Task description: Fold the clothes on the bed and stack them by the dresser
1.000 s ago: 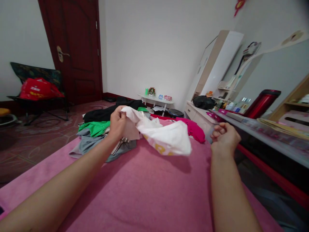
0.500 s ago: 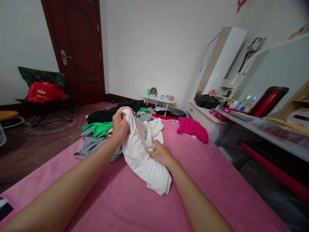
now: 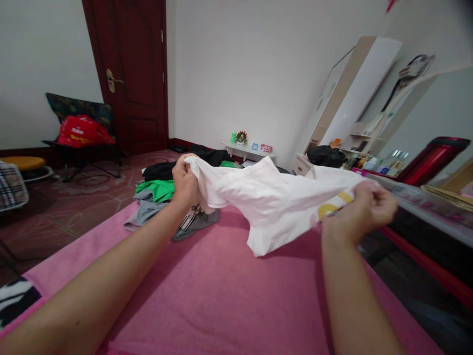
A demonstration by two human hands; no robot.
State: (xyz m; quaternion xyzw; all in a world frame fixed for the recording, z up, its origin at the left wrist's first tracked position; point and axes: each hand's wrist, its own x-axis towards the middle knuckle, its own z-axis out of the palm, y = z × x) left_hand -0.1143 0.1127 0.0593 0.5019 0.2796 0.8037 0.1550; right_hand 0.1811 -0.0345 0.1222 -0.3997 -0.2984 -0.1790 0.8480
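A white T-shirt [image 3: 273, 197] with a yellow print near its right end is stretched in the air above the pink bedspread [image 3: 221, 291]. My left hand [image 3: 185, 180] is closed on one end of the cloth, in front of the clothes pile. Out to the right, my right hand [image 3: 358, 212] grips the opposite end beside the print, slightly blurred. Between the two hands the fabric sags in folds, with one corner hanging down. Which parts of the shirt the fingers pinch is hidden.
Behind my left hand lies a pile of black, green and grey clothes [image 3: 155, 191]. A table with a red thermos [image 3: 430, 160] borders the bed on the right. At the back stand a low white shelf [image 3: 247, 149] and a folding chair with a red bag [image 3: 84, 132].
My right hand has swung right and up with its end of the shirt, pulling the bunched cloth wide and baring the yellow print. My left hand keeps its hold. The view has shifted slightly.
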